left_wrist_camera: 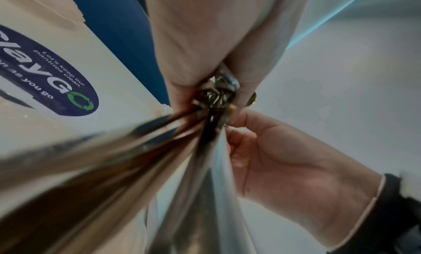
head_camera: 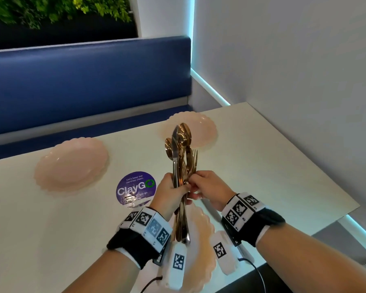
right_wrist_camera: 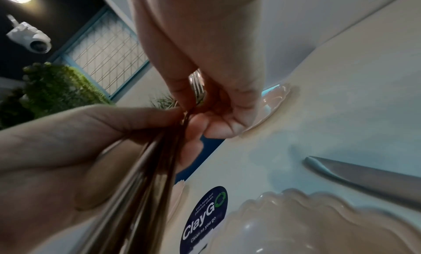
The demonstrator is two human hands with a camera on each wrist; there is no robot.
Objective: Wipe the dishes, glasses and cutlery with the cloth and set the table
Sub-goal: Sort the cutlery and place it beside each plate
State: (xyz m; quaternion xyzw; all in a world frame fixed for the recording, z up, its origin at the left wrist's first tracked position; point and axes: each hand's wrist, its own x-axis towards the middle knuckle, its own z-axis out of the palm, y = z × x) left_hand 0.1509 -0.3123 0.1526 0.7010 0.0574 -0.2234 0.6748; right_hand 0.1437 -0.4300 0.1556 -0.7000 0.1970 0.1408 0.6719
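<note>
My left hand grips an upright bundle of gold cutlery, spoons, a knife and forks with their heads up, above the near pink plate. My right hand pinches a piece in the bundle, just below the fork tines. The handles run blurred past the left wrist camera. Two more scalloped pink plates lie on the white table: one at far left, one at far right. A silver knife lies on the table right of the near plate. No cloth is in view.
A round purple ClayGo sticker is stuck to the table's middle. A blue padded bench runs along the far edge. A white wall closes the right side. Cables trail from my wrist cameras at the near edge.
</note>
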